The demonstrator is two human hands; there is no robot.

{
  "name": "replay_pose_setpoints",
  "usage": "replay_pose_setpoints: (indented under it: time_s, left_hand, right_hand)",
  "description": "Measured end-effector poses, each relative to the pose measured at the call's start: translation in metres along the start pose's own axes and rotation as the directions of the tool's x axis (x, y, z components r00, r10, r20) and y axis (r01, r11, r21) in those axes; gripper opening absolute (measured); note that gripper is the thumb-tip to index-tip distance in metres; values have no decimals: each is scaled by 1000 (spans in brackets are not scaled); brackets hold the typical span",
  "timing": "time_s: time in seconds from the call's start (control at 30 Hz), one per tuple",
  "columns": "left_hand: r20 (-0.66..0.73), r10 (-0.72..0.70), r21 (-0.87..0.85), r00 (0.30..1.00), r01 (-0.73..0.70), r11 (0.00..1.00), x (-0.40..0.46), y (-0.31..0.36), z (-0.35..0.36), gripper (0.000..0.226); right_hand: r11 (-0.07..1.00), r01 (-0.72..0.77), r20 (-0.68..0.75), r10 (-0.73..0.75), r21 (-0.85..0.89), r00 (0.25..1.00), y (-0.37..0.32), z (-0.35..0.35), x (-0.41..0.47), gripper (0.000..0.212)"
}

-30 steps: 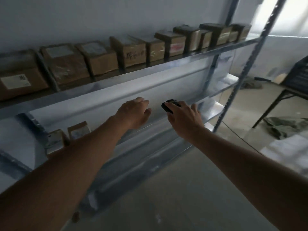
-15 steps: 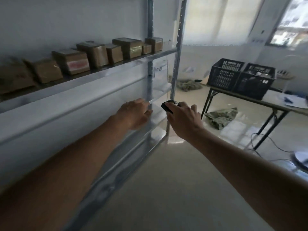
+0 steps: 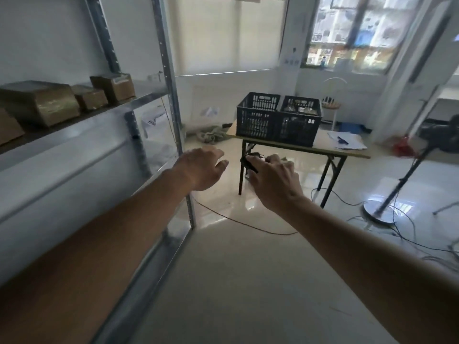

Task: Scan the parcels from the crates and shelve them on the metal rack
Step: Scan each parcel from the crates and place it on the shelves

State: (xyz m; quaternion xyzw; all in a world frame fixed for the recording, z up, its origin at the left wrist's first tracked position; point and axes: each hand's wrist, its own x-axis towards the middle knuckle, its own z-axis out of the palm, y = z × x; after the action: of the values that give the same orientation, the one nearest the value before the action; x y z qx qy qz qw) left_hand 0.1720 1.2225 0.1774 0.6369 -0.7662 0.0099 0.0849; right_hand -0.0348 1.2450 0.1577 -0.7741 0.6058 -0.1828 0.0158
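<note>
The left hand [image 3: 202,167] is held out with relaxed fingers and holds nothing. The right hand [image 3: 272,181] grips a small black handheld scanner [image 3: 249,163]. At 12 o'clock, two black plastic crates [image 3: 278,119] stand on a folding table [image 3: 347,151]. At 9 o'clock, brown cardboard parcels [image 3: 39,103] sit on the grey metal rack [image 3: 171,100].

Brown parcels [image 3: 39,103] line the rack [image 3: 171,95]; black crates [image 3: 278,117] (side by side) on table.

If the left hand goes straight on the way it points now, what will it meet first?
The left hand is open, pointing toward the folding table. The way looks free until that table's near edge, below the left black crate; the depth is unclear.
</note>
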Motion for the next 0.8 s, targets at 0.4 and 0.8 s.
replay_pose_setpoints:
  time_s: [0.4, 0.8]
  left_hand:
    - [60, 227, -64, 972, -224, 973, 281, 14, 42, 53]
    - [112, 243, -137, 963, -227, 964, 549, 99, 123, 55]
  right_hand:
    - [972, -235, -42, 234, -25, 971, 116, 33, 207, 47]
    - [948, -318, -21, 318, -10, 948, 317, 72, 410, 49]
